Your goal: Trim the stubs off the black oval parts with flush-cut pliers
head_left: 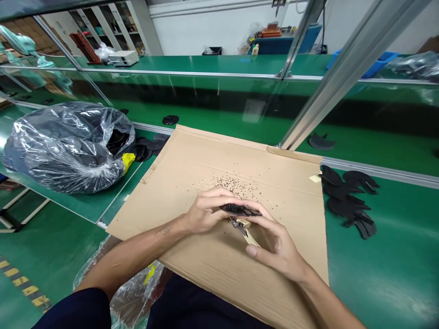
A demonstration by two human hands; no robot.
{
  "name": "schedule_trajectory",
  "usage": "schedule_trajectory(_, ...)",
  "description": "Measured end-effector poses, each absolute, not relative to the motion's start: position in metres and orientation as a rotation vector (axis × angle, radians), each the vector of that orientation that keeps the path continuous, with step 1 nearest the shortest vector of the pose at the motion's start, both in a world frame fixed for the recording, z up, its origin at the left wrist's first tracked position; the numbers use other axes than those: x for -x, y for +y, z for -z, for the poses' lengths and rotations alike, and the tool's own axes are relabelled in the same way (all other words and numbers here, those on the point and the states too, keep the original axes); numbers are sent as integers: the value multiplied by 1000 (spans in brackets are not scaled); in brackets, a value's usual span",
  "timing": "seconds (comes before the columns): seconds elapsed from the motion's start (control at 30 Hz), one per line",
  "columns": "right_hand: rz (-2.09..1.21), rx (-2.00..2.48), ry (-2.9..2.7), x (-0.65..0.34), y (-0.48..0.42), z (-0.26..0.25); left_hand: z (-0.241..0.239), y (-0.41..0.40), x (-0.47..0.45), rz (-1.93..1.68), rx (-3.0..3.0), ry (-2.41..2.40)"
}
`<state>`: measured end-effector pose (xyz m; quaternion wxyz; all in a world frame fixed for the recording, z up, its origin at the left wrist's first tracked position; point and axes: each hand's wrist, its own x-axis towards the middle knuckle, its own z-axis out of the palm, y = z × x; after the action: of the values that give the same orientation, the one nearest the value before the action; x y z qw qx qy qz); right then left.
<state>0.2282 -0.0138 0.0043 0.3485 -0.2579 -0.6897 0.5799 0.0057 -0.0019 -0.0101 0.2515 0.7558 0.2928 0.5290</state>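
Observation:
My left hand [208,211] grips the near-left side of a black curved plastic part [240,209], held tilted above the cardboard sheet [164,170]. My right hand [274,237] has its fingers stretched along the far-right side of the same part. Small side cutters [252,238] with cream handles sit in the right hand, their metal jaws just under the part. The right thumb stands off from the handles, and the palm side is partly hidden. Many tiny black scraps [235,186] lie scattered on the cardboard beyond my hands.
On the right of the green bench lies a pile of black parts [346,196]. At left stands a clear plastic bag [68,146] full of dark parts, with loose ones [147,147] beside it. A metal post [329,87] rises beyond the cardboard.

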Motion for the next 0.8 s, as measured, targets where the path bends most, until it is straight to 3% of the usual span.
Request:
schedule_trajectory(0.33, -1506, 711, -1837, -227, -14, -6, 13, -4, -7, -1539, -2110, 824)
schedule_trajectory(0.63, -1503, 792, -1824, -231, -15, -5, 8, -2, -7, -1448, -1819, 942)
schedule_trajectory(0.8, -1488, 819, -1811, -230, -16, -3, 8, -2, -6, -1542, -2035, 1007)
